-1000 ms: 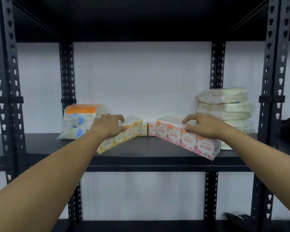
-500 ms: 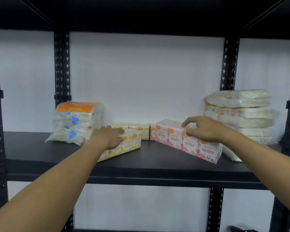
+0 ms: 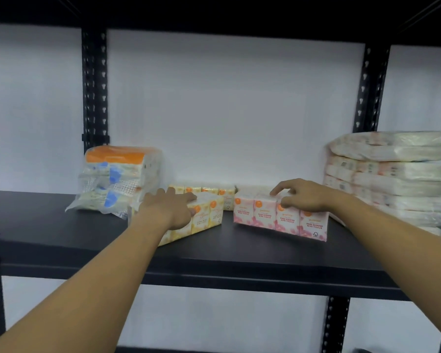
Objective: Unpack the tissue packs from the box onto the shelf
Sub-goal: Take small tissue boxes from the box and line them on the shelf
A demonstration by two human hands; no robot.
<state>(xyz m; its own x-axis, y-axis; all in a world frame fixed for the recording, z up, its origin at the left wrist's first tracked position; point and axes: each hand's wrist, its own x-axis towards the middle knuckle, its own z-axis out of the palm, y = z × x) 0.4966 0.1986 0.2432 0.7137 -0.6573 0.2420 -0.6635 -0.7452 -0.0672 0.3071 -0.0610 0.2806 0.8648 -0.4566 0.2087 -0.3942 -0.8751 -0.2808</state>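
Observation:
On the black shelf [image 3: 214,253] lie two rows of mini tissue packs. My left hand [image 3: 172,208] rests on top of the yellow pack row [image 3: 206,215], fingers closed over its top edge. My right hand [image 3: 303,197] grips the top of the pink rose-scented pack row [image 3: 265,216], which lies angled toward the front right. Behind them, against the wall, stands another yellow pack row [image 3: 206,191]. The box is out of view.
A clear-wrapped bundle of tissues with an orange top [image 3: 115,179] sits at the shelf's left. A tall stack of white wrapped tissue packs [image 3: 392,174] fills the right end. Black perforated uprights [image 3: 94,85] stand at the back; another shelf board runs overhead.
The camera has come closer and higher on the shelf. Both hands have pushed the yellow and pink rows a little farther back toward the wall.

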